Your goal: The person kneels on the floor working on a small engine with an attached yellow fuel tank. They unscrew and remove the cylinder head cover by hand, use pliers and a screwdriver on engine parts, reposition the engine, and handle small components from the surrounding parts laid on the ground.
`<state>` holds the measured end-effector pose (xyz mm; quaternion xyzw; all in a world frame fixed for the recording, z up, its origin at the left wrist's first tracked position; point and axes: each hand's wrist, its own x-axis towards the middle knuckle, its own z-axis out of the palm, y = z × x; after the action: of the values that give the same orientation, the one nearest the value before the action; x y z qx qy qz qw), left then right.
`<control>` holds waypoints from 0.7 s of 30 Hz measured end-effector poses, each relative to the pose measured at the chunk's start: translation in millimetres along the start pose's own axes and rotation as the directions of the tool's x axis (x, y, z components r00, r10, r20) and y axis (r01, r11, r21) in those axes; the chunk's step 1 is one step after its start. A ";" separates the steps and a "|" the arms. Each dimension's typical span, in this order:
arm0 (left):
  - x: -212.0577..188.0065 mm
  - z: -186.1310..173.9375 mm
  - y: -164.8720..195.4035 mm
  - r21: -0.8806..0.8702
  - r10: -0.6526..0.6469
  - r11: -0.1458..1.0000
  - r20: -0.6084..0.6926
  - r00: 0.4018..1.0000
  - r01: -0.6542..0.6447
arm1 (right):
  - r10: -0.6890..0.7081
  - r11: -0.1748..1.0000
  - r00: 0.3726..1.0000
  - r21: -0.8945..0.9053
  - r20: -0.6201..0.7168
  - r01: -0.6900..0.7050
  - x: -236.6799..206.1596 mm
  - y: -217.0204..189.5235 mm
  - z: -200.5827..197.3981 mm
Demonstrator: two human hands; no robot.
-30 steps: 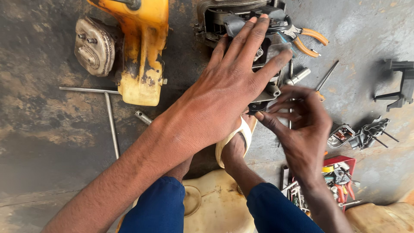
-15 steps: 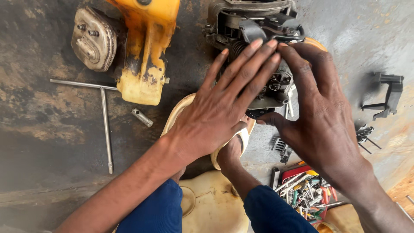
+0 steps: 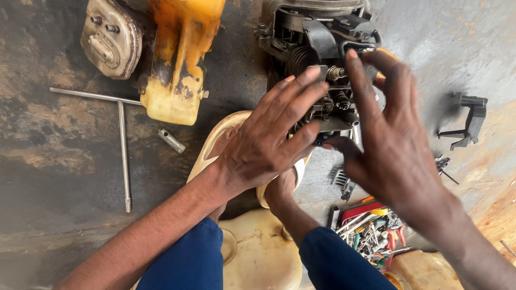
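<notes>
— Checking the red tool tray: is it full?
— Yes, crammed with small tools, partly behind your right hand.
— And the fingers?
— Both spread flat; left hand rests on the small engine on the floor. Nothing gripped; contact points are hidden.

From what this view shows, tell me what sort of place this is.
Probably an informal small-engine repair spot, worked on the ground: a stained concrete floor, a stripped dark metal engine under both hands, a grimy yellow plastic housing, and a red tray of mixed tools.
</notes>
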<state>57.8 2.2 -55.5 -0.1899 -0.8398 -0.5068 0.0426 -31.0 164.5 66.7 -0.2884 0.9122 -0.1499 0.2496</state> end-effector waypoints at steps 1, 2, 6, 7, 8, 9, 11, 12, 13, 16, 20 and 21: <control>-3.0 -2.7 0.3 0.057 0.043 0.997 0.011 0.999 -0.044 | 0.002 0.999 1.000 -0.048 0.018 -0.001 -1.9 -0.3 2.0; -7.2 -6.7 0.7 0.112 0.084 0.990 0.028 0.996 -0.087 | 0.006 0.996 0.999 -0.093 0.037 -0.002 -3.9 -0.7 3.9; -14.2 -10.4 2.6 0.220 0.206 0.956 -0.023 0.978 -0.196 | -0.017 0.985 0.998 -0.171 0.064 0.027 -8.1 1.7 6.0; -14.6 -10.3 3.3 0.213 0.210 0.956 -0.013 0.978 -0.202 | -0.011 0.985 0.997 -0.172 0.075 0.024 -8.3 2.9 5.8; -14.4 -10.1 4.1 0.207 0.211 0.957 -0.002 0.978 -0.206 | -0.005 0.985 0.996 -0.171 0.088 0.021 -8.2 3.9 5.6; -13.6 -9.6 4.9 0.199 0.213 0.957 0.008 0.977 -0.210 | 0.001 0.985 0.995 -0.171 0.101 0.016 -8.1 4.8 5.2; -10.4 -9.4 5.4 0.178 0.231 0.957 0.000 0.973 -0.227 | -0.001 0.986 0.994 -0.164 0.112 0.019 -7.5 6.1 4.4; -9.0 -10.0 5.4 0.167 0.237 0.958 -0.002 0.971 -0.234 | 0.000 0.987 0.993 -0.159 0.119 0.019 -7.3 6.2 4.1; -7.0 -10.8 5.4 0.161 0.258 0.954 -0.002 0.966 -0.255 | -0.013 0.988 0.994 -0.149 0.107 0.029 -7.3 6.3 3.4; -3.7 -13.7 6.3 0.163 0.313 0.936 0.025 0.950 -0.312 | -0.043 0.990 0.995 -0.133 0.092 0.055 -7.5 5.6 3.0; -1.6 -14.0 9.5 0.218 0.355 0.908 0.047 0.934 -0.357 | -0.016 0.986 0.995 -0.161 0.102 0.032 -7.8 5.9 5.2; -1.5 -13.5 10.0 0.236 0.357 0.905 0.028 0.934 -0.354 | -0.005 0.985 0.995 -0.169 0.103 0.023 -7.9 6.3 5.9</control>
<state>61.2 -5.8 -41.1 -0.3292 -0.8453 -0.3879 0.1631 -25.0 173.4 62.1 -0.3222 0.9056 -0.0584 0.2696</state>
